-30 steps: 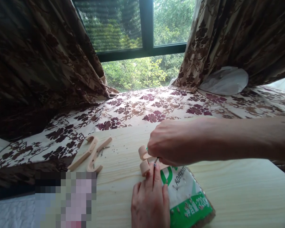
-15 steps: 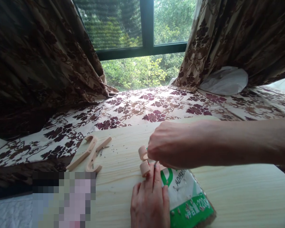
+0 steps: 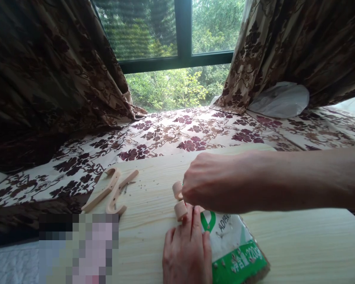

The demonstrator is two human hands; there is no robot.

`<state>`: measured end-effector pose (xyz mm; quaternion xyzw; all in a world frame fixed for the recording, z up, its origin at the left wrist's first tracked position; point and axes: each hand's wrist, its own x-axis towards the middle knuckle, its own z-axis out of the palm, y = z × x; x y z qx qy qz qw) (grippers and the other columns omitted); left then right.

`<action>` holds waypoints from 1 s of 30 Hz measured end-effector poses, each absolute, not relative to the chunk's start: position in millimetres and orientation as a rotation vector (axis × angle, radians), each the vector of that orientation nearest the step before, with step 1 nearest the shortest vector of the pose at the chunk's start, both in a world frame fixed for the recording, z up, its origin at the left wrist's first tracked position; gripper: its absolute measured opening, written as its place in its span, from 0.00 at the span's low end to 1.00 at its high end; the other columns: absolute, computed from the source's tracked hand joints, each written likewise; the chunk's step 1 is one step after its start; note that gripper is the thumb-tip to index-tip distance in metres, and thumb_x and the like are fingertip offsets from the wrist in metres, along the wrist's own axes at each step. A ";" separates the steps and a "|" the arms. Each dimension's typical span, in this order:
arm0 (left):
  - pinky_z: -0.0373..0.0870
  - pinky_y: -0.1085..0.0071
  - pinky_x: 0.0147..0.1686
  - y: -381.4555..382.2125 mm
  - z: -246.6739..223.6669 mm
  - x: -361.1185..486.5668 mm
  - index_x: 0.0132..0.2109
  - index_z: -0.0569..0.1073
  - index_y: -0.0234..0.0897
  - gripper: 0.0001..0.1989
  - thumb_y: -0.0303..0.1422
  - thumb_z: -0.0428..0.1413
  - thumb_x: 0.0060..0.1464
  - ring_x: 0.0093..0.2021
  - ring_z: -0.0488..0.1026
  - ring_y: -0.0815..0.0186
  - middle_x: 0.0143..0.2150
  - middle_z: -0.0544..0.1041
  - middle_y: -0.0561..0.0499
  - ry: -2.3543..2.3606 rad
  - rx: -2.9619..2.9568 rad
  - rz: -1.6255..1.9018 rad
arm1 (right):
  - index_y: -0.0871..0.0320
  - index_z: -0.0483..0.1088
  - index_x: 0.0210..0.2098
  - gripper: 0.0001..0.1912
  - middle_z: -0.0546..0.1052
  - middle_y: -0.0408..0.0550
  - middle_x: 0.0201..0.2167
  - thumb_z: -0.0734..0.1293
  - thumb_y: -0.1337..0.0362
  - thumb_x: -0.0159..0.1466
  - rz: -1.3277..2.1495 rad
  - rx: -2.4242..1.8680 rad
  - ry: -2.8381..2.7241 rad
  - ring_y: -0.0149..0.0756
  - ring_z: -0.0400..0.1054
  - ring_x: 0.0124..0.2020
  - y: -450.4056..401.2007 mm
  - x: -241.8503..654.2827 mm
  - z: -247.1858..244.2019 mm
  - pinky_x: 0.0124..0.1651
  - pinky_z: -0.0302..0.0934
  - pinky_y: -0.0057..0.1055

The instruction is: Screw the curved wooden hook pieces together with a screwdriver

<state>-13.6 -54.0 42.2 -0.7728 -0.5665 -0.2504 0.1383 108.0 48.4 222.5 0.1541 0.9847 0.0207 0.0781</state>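
Two bare hands crowd together beside pale wooden curls on a broad tabletop.
From where I stand, the pale wood-grained tabletop [image 3: 152,244] carries a flat green-and-white printed packet [image 3: 238,252] by the hands. The right hand [image 3: 201,183] is closed into a fist; what it grips, if anything, I can't see. Just below, the left hand [image 3: 186,250] lies back up, fingers stretched and close together; I can't tell whether it pinches anything. Well to the left rest two angled beige wooden hooks [image 3: 102,195]. The smooth, peach-toned near wooden curl [image 3: 180,211] touches the left fingertips, on their left; the matching far wooden curl [image 3: 177,190] sits left of the fist, nearer the right hand. The hands hide any long axis. Smallest are dark specks [image 3: 129,195].
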 end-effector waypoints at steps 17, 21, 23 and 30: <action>0.69 0.66 0.40 -55.8 47.8 -15.0 0.54 0.67 0.36 0.17 0.29 0.47 0.58 0.40 0.73 0.62 0.49 0.74 0.46 -1.682 -2.326 -0.657 | 0.58 0.61 0.18 0.11 0.68 0.41 0.18 0.65 0.72 0.55 0.039 0.353 2.989 0.26 0.53 0.16 50.3 96.6 212.4 0.18 0.44 0.28; 0.68 0.65 0.40 -54.2 48.5 -13.3 0.52 0.68 0.36 0.16 0.28 0.45 0.58 0.38 0.73 0.63 0.43 0.76 0.47 -1.687 -2.322 -0.647 | 0.58 0.55 0.16 0.15 0.66 0.40 0.18 0.64 0.72 0.55 -0.001 0.309 3.004 0.25 0.52 0.16 50.1 95.0 209.5 0.18 0.44 0.27; 0.67 0.65 0.39 -54.4 49.3 -12.8 0.52 0.68 0.37 0.16 0.28 0.45 0.58 0.36 0.73 0.63 0.42 0.76 0.47 -1.695 -2.329 -0.629 | 0.58 0.55 0.16 0.16 0.66 0.40 0.18 0.64 0.72 0.55 0.015 0.320 3.003 0.25 0.51 0.16 50.1 95.2 208.6 0.18 0.44 0.27; 0.65 0.64 0.38 -54.7 52.5 -10.5 0.51 0.69 0.38 0.17 0.26 0.47 0.56 0.33 0.72 0.64 0.43 0.76 0.49 -1.743 -2.327 -0.566 | 0.58 0.61 0.18 0.12 0.65 0.39 0.18 0.65 0.71 0.55 0.011 0.323 3.021 0.25 0.50 0.15 49.9 95.6 206.1 0.19 0.45 0.28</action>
